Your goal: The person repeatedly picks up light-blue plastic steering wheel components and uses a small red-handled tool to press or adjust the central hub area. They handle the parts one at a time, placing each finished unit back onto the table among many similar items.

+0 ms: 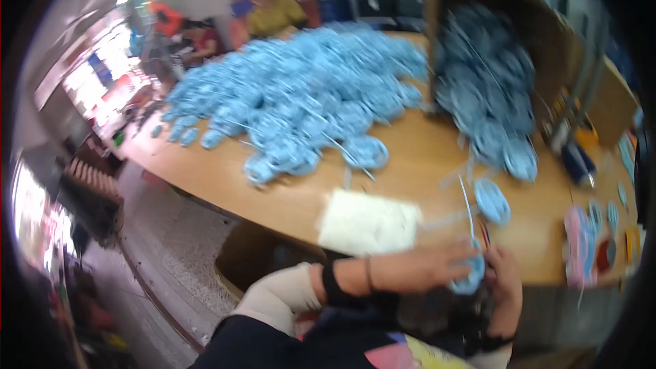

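At the near table edge my left hand has its fingers closed on a light blue oval piece, with a thin pale cord rising from it. Close beside it on the right, my right hand is closed, its fingers bent. A thin dark and reddish tool sticks up from that hand, too blurred to name. Just beyond the hands lies another blue oval piece. To their left a pale yellow sheet or cloth lies at the edge.
A big heap of blue oval pieces covers the far side of the wooden table. More spill from a tipped cardboard box. A dark bottle-like thing and a pink item lie at right. People sit beyond.
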Available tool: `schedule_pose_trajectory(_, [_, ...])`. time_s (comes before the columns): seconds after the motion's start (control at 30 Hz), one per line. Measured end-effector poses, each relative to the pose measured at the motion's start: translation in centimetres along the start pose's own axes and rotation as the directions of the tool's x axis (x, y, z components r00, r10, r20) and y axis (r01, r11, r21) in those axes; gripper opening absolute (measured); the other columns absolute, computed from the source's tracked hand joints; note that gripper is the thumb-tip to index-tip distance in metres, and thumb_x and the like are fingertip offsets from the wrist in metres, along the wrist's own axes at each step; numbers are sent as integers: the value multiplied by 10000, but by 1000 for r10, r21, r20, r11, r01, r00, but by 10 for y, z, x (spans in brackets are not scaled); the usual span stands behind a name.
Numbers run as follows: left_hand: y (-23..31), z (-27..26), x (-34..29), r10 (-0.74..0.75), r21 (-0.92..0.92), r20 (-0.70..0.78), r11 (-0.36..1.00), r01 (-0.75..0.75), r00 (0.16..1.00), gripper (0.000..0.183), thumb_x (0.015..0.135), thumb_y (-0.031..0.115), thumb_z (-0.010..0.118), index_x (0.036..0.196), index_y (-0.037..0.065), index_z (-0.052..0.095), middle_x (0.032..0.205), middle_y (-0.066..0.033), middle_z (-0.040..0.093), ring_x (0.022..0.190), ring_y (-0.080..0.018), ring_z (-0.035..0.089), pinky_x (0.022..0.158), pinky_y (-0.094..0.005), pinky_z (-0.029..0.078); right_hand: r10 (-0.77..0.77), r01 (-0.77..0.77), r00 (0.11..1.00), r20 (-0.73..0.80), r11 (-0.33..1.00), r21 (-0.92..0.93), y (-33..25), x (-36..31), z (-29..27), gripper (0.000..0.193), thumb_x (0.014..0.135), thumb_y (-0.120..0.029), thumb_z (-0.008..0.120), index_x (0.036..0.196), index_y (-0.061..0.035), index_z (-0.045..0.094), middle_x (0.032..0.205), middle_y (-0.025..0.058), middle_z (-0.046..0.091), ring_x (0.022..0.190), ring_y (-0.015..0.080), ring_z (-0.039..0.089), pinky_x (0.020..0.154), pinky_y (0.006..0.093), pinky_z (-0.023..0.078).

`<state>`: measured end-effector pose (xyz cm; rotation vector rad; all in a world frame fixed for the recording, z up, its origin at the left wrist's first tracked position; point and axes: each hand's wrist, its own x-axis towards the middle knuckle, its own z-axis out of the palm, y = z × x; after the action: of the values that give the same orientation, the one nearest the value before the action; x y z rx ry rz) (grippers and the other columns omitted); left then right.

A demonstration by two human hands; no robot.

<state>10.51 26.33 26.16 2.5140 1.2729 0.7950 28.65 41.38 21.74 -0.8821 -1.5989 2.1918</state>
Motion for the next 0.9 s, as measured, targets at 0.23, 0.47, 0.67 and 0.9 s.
schedule_pose_trajectory(0.23, [-16, 10, 25, -144, -161, -210, 981, 111, 967, 483, 805, 115, 582, 1249, 44, 406, 1357, -207, 280, 1269, -372, 259, 1039, -417, 229, -100, 130, 981, -166, 974, 183, -15, -8, 5, 185, 852, -264, 574, 814, -92, 518, 588, -59, 421, 437, 10, 351, 369, 159, 252])
schedule_pose_trajectory(0.47, [-46, 26, 22, -773, -870, -135, 392, 299, 620, 266, 891, 170, 508, 1064, -31, 525, 889, -53, 587, 737, -107, 585, 669, -241, 500, -351, 344, 927, -129, 936, -76, -24, 20, 8, 212, 819, -219, 615, 751, -29, 549, 604, -9, 500, 443, 54, 437, 403, 209, 331])
schedule_pose_trajectory(0.67, [-68, -29, 10, -823, -881, -346, 450, 146, 451, 243, 909, 199, 471, 1026, 1, 550, 807, -23, 582, 687, -100, 576, 657, -242, 510, -184, 205, 978, 98, 930, -305, -51, -26, 34, 185, 777, -176, 647, 737, -9, 579, 607, 7, 544, 471, 61, 479, 429, 210, 372])
schedule_pose_trajectory(0.9, [-49, -32, 22, -764, -852, -310, 488, 192, 566, 230, 895, 176, 501, 1037, 7, 563, 825, -14, 594, 706, -83, 577, 637, -240, 521, -405, 404, 908, 104, 785, -470, -60, -50, 35, 198, 764, -187, 662, 724, -12, 578, 580, 39, 570, 499, 99, 505, 460, 253, 381])
